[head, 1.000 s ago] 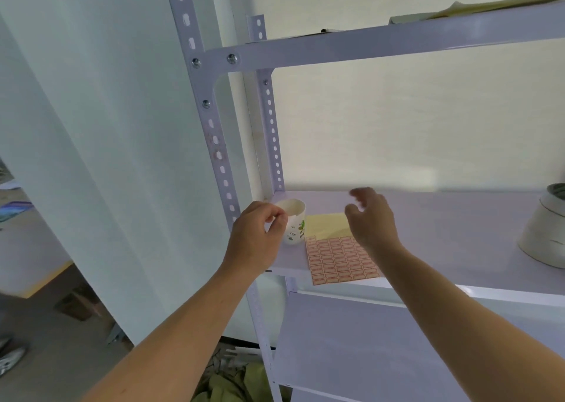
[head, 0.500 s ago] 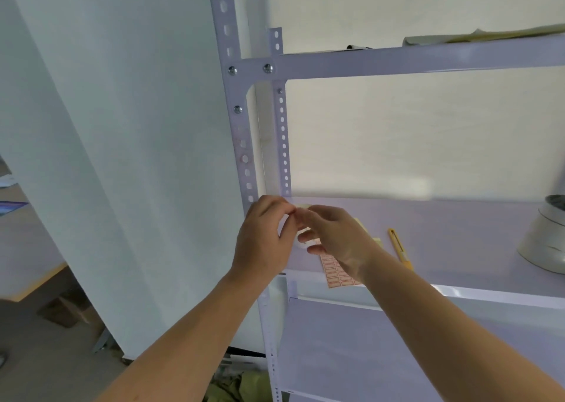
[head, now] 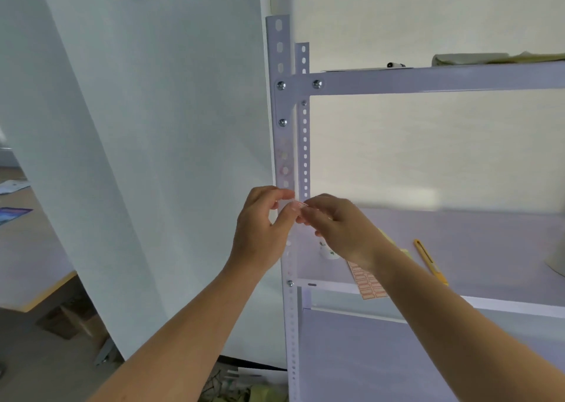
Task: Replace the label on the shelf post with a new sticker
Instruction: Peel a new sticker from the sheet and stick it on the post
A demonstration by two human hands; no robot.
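The white slotted shelf post stands upright in the middle of the view, with faint reddish label remains on it. My left hand and my right hand meet in front of the post, just below those remains. Both pinch a small pale sticker with a red border between their fingertips. A sheet of red-bordered stickers lies on the shelf board, partly hidden by my right forearm.
A yellow utility knife lies on the shelf board to the right of my forearm. A small white cup shows under my right hand. A pale round container is at the right edge. A white wall panel stands left of the post.
My right hand left the shelf board and came to my left hand at the post. Both now pinch the small sticker. The view has shifted left, so the post sits further right.
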